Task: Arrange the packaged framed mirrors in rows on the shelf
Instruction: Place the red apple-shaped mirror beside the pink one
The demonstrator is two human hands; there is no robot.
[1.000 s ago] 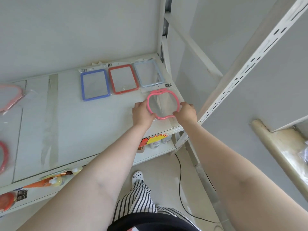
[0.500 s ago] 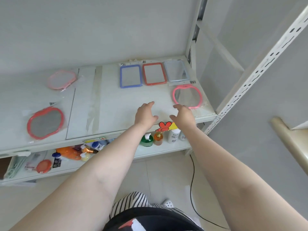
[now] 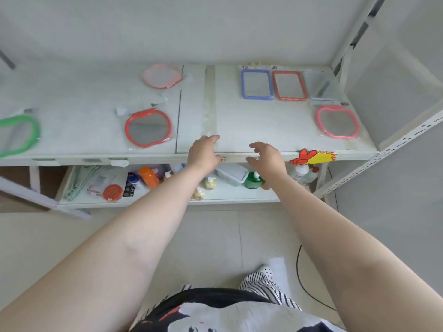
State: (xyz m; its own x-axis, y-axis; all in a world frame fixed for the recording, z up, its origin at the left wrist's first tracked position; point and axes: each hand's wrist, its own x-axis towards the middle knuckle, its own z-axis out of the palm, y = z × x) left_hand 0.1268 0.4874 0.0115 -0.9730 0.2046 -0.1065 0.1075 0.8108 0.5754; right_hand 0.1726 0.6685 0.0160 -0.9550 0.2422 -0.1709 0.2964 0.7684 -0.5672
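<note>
On the white shelf [image 3: 263, 130], three rectangular packaged mirrors lie in a row at the back right: blue [image 3: 257, 84], red [image 3: 290, 85] and pale grey [image 3: 321, 86]. A pink apple-shaped mirror [image 3: 337, 121] lies in front of the grey one. Further left lie a red apple-shaped mirror [image 3: 148, 127], a light pink one [image 3: 162, 75] and a green one [image 3: 18, 134] at the left edge. My left hand [image 3: 203, 152] and my right hand [image 3: 267, 156] hover empty over the shelf's front edge, fingers relaxed.
A lower shelf [image 3: 227, 195] holds soap bottles, an orange bottle, a plastic box and packets. A yellow and red sticker [image 3: 314, 157] sits on the front rail. A perforated upright [image 3: 393, 144] stands at the right. A black cable [image 3: 302, 279] runs over the floor.
Both hands let go of the pink apple-shaped mirror, which stays at the front right, and moved left along the shelf's front edge. The view swung left, showing more mirrors.
</note>
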